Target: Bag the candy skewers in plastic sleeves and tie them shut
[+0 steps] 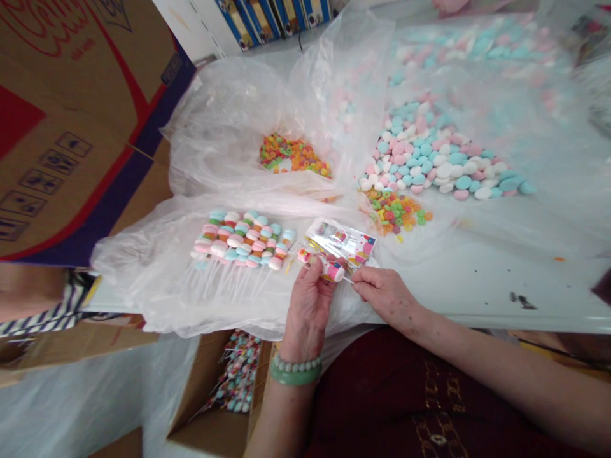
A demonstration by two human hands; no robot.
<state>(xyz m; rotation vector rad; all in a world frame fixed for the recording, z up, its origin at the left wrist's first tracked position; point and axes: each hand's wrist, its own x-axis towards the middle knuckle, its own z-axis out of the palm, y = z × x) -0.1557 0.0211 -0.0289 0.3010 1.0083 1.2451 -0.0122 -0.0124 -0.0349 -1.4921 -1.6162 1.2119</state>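
Observation:
My left hand [312, 289] is closed around a candy lollipop [333, 272] in a printed clear wrapper, tilted over the table. With its fingertips pinched, my right hand [384, 292] grips the lollipop's white stick at the right end. Just behind both hands lies a stack of printed clear plastic bags [341, 238]. To the left, several rows of marshmallow lollipops [243, 238] in pink, white and blue lie on plastic sheeting, their white sticks pointing toward me.
Loose pastel candies [439, 159] and small ring candies [398, 210] are heaped behind my hands; more rings [293, 152] lie further left. A large carton [71, 127] stands at left. Below the table edge, an open box [214, 407] holds wrapped lollipops. Someone's arm [28, 292] shows at far left.

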